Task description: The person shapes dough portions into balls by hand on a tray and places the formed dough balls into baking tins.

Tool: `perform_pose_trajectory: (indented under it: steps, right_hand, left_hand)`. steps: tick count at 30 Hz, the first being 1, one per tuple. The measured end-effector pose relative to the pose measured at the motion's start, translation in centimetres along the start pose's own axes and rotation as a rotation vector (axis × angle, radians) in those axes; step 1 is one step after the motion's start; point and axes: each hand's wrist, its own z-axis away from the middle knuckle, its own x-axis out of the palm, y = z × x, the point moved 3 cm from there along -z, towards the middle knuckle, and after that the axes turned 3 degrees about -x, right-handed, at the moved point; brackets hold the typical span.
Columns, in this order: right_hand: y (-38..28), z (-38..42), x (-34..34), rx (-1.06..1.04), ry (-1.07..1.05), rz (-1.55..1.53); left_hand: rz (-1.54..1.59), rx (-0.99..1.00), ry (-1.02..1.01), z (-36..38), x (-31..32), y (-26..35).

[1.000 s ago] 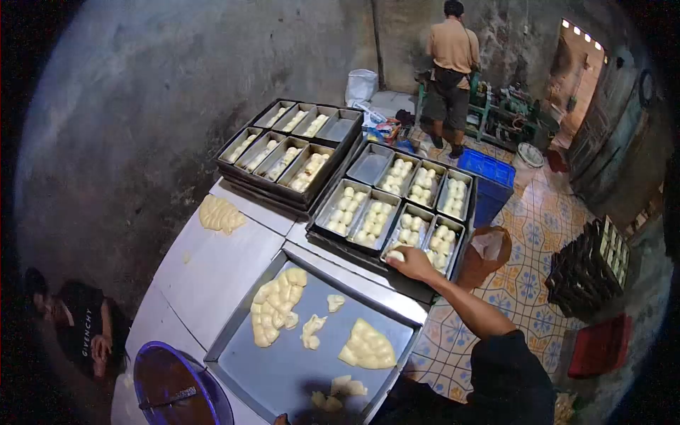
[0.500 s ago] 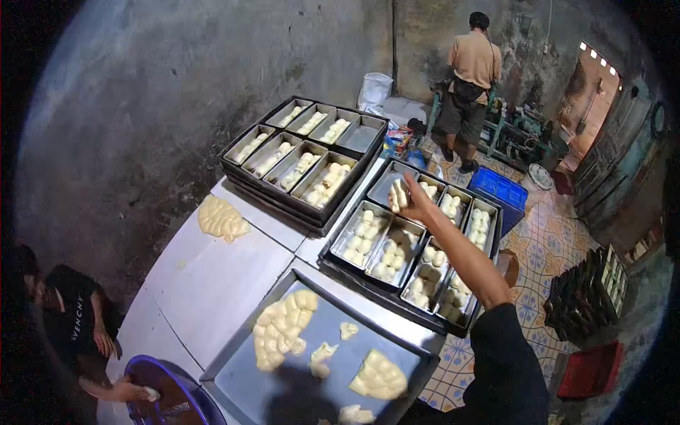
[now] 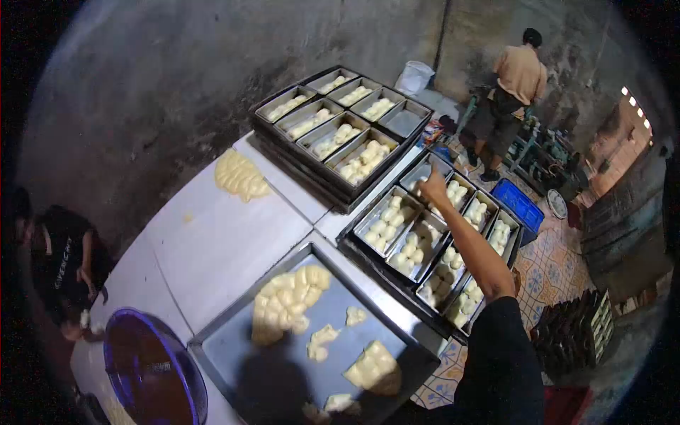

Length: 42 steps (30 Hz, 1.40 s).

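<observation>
My right hand [image 3: 433,190] is stretched out over the far end of the near rack of grey metal loaf tins [image 3: 397,261], above the empty tin [image 3: 420,172] at its top corner; the fingers are curled together, and I cannot tell whether a dough piece sits inside them. The other tins in that rack carry rows of pale dough balls [image 3: 387,224]. My left hand is out of view. Just beyond, touching the rack's corner, stands a second stack of dark trays with filled tins [image 3: 340,134]. Near me lies a large flat steel tray [image 3: 283,375] with sheets of scored yellow dough [image 3: 289,301], and beside it a blue plastic basin [image 3: 152,372]. A person in a tan shirt [image 3: 517,78] stands well apart at the wall, and another in black [image 3: 64,258] crouches by the white table [image 3: 212,241]
</observation>
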Motion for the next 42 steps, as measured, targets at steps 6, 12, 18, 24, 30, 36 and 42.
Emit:
perform_pose_trajectory:
  steps: [6,12,18,24,30,36,42]
  right_hand:
    - [-6.0,16.0,0.3,-0.505,-0.264,-0.374]
    - [-10.1,35.5,3.3,-1.143,-0.499,0.158]
    - [-7.7,37.8,6.9,-0.919,-0.691,-0.125]
    - [-16.6,48.3,-0.6,-0.558,-1.071,-0.760]
    - [-19.2,54.4,0.1,-0.698,-0.862,-0.804]
    - [-21.7,56.7,2.5,-0.633,-1.143,-1.091]
    - [-23.0,57.2,4.8,-0.638,-1.297,-1.076]
  left_hand:
    - [0.131,-0.107,0.099,-1.0,-0.3,0.7]
    - [0.287,-0.150,0.234,-2.8,-0.1,0.3]
    - [0.366,-0.127,0.370,-0.5,-0.7,0.5]
    - [1.083,-0.262,0.132,-5.1,-1.4,12.9]
    - [1.160,-0.287,0.379,-4.3,-1.0,11.6]
    - [1.888,-0.606,0.150,-3.7,-0.1,9.2]
    - [2.501,-0.419,-0.048,-5.0,-3.2,8.4]
